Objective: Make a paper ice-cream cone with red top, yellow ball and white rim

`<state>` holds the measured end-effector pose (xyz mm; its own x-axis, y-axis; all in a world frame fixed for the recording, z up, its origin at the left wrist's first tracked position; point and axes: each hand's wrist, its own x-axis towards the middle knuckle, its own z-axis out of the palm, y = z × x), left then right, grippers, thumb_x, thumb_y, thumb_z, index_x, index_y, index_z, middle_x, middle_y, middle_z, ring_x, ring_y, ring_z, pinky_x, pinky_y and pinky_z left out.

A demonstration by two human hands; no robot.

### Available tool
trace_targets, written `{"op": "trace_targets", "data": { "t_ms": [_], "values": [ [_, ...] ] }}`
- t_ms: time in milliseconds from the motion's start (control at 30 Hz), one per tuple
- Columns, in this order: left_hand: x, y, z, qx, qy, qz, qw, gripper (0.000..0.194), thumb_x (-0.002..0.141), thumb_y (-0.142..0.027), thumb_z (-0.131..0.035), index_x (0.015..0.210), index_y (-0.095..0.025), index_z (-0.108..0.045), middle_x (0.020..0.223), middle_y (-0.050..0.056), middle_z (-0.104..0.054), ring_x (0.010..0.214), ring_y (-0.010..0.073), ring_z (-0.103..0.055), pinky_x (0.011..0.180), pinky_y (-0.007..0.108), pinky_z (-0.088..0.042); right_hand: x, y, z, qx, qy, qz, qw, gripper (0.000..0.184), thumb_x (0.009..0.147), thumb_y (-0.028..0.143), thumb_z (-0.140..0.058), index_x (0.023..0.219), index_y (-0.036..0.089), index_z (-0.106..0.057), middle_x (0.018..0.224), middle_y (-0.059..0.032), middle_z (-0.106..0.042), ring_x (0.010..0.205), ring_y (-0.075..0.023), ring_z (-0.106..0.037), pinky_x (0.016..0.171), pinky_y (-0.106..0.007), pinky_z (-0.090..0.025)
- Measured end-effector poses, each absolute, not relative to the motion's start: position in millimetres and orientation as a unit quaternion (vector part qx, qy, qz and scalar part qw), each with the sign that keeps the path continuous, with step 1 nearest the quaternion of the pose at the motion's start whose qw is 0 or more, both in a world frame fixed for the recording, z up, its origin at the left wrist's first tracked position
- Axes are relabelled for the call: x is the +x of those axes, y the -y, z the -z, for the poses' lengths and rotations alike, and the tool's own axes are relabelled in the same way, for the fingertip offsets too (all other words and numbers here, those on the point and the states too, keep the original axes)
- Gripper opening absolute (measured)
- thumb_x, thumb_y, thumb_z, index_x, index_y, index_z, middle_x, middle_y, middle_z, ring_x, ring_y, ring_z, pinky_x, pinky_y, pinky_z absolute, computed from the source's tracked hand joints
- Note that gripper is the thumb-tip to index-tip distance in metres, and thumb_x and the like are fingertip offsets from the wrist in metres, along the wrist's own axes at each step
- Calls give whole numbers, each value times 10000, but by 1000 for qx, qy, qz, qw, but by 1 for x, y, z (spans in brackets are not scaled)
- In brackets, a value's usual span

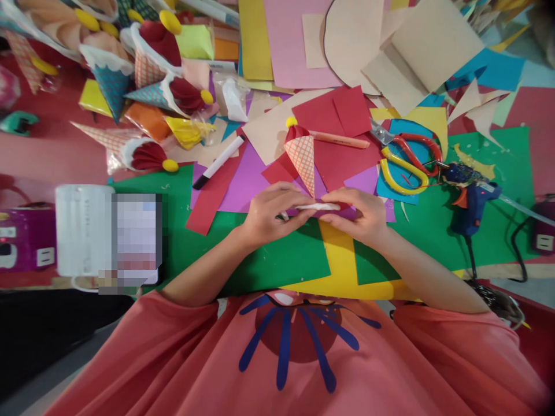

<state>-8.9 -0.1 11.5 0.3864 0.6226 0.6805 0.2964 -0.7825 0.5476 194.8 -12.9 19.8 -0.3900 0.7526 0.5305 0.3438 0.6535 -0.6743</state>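
Above the green mat [243, 254], my left hand [269, 212] and my right hand [363, 215] meet in front of my chest. Between their fingertips they pinch the ends of a thin white strip [319, 206], which looks soft like clay. Another small white bit [283, 216] shows under the left fingers. Just beyond the strip lies an orange-checked paper cone [302, 157] with a red top and a yellow ball, its tip pointing towards my hands. Red and purple paper sheets [238, 185] spread around the cone.
Scissors with red and yellow handles [407, 177] and a blue glue gun [470, 202] lie right. A black-capped white marker [220, 162] and a coral marker [340, 140] lie ahead. Several finished cones [110, 81] fill the back left. A phone [136, 237] is left.
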Motion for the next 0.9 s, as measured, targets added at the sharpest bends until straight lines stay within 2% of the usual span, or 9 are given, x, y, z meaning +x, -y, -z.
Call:
{"op": "trace_targets", "data": {
  "t_ms": [233, 333, 500, 700, 900],
  "values": [
    [-9, 0, -12, 816, -286, -460, 204, 125, 861, -245, -683, 941, -150, -669, 798, 36, -759, 726, 109, -698, 722, 221, -566, 195, 12, -17, -332, 807, -235, 427, 110, 902, 200, -621, 1004, 217, -657, 867, -9, -769, 778, -118, -721, 711, -221, -571],
    [-9, -1, -12, 817, -280, -466, 194, 68, 871, -221, -667, 908, -165, -674, 762, 16, -754, 699, 102, -687, 715, 223, -561, 196, 13, -20, -342, 805, -245, 419, 90, 909, 211, -620, 985, 220, -667, 849, -3, -772, 759, -114, -725, 698, -215, -573],
    [-10, 0, -12, 812, -307, -460, 188, 94, 889, -256, -647, 887, -167, -675, 749, 19, -751, 686, 104, -687, 683, 219, -548, 195, 14, -21, -377, 799, -240, 402, 198, 920, 322, -609, 1085, 225, -661, 990, -34, -777, 862, -152, -742, 737, -268, -596],
    [-9, -1, -12, 814, -301, -456, 197, 120, 866, -262, -679, 935, -163, -676, 800, 37, -761, 718, 112, -698, 692, 220, -545, 196, 13, -20, -359, 801, -242, 414, 86, 914, 243, -624, 964, 212, -686, 828, 1, -773, 724, -112, -726, 665, -215, -574],
    [-10, -1, -10, 808, -311, -469, 176, 103, 878, -259, -666, 882, -156, -678, 748, 19, -750, 682, 98, -677, 680, 203, -536, 195, 14, -21, -385, 787, -236, 420, 183, 890, 317, -661, 1044, 221, -683, 962, -26, -785, 838, -141, -750, 734, -240, -601]
  ]
}}
